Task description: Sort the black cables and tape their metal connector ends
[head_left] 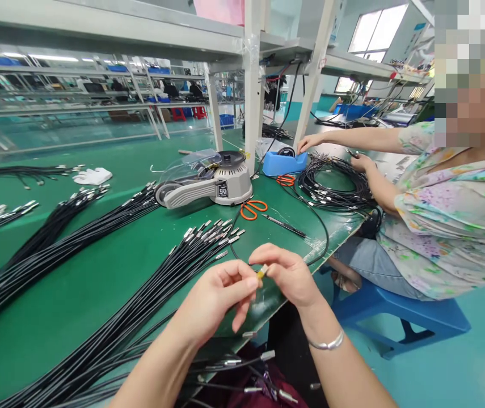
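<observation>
Near the table's front edge, my left hand [219,292] and my right hand [288,277] meet over a small metal cable connector [264,270] with yellow tape on it. The left thumb and fingers pinch its taped part, and the right thumb and fingertips hold the metal end. Most of its cable is hidden by my hands. To the left, a bundle of black cables [140,292] with silver connectors lies across the green table [93,226]. More loose cable ends [268,356] hang over the edge below my hands.
A grey tape machine [231,184], orange-handled scissors [253,209] and a thin black tool [283,225] lie ahead. A co-worker [450,226] at right reaches toward a blue tape dispenser [283,164] and a cable coil [331,195]. A white glove [92,176] lies left. Shelf posts [253,90] stand behind.
</observation>
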`<state>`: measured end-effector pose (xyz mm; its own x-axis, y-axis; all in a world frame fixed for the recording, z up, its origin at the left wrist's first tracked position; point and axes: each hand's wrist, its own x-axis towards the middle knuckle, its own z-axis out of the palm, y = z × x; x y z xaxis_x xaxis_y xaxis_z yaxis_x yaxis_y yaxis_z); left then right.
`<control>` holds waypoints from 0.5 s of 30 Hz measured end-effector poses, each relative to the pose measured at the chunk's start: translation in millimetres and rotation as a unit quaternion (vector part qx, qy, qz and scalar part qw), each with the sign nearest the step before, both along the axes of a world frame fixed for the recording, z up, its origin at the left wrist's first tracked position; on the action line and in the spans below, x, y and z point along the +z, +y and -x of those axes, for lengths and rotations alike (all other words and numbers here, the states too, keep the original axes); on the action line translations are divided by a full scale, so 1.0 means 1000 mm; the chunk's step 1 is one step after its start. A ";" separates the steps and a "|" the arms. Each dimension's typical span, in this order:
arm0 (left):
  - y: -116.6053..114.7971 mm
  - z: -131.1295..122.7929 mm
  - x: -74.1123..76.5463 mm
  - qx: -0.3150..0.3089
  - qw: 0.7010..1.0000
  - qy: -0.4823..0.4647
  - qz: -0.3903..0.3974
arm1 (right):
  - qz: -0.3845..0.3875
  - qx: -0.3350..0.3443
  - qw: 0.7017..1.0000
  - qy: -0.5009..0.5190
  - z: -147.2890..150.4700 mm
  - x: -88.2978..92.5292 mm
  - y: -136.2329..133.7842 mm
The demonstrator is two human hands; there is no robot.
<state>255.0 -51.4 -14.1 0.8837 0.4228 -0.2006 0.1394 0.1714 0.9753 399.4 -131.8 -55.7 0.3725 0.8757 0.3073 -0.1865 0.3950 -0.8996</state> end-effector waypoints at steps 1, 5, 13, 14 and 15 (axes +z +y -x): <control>-0.002 -0.002 -0.002 0.062 0.991 -0.007 -0.117 | 0.034 -0.021 0.999 0.027 -0.003 0.000 -0.003; -0.012 -0.008 -0.014 0.158 0.849 -0.068 -0.500 | 0.144 -0.051 0.986 0.060 -0.008 0.003 -0.022; -0.010 -0.007 -0.030 0.111 0.722 -0.100 -0.675 | 0.213 -0.099 0.971 0.051 0.001 0.010 -0.029; -0.009 -0.007 -0.031 0.107 0.715 -0.106 -0.683 | 0.221 -0.097 0.969 0.059 0.001 0.010 -0.029; -0.009 -0.007 -0.032 0.107 0.711 -0.113 -0.686 | 0.227 -0.093 0.967 0.065 0.001 0.010 -0.029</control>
<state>262.4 -60.4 -45.6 0.7148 0.2132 0.6661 0.0667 -0.9689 0.2384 398.1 -160.5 -45.5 0.5468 0.8230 -0.1538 -0.2740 0.0023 -0.9617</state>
